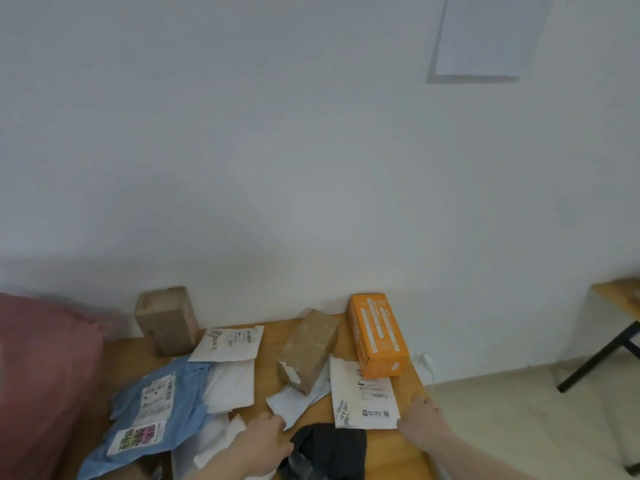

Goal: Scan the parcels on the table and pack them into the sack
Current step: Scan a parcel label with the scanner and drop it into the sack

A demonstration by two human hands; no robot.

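Observation:
Several parcels lie on the wooden table (270,344): an orange box (376,334), a taped brown box (308,351), a brown carton (166,318) at the back, white mailers (228,342) (363,393), a blue bag (156,407) and a dark bag (332,448). My left hand (263,441) rests on a white mailer (291,403), fingers touching its near corner. My right hand (424,415) lies at the table's right edge, touching the labelled white mailer's right corner. A pinkish-red sack (45,382) bulges at the left.
A white wall rises right behind the table, with a pale sheet (488,32) on it. Light floor lies to the right, where another wooden table with black legs (620,306) stands. A white plug and cable (427,363) hang by the wall.

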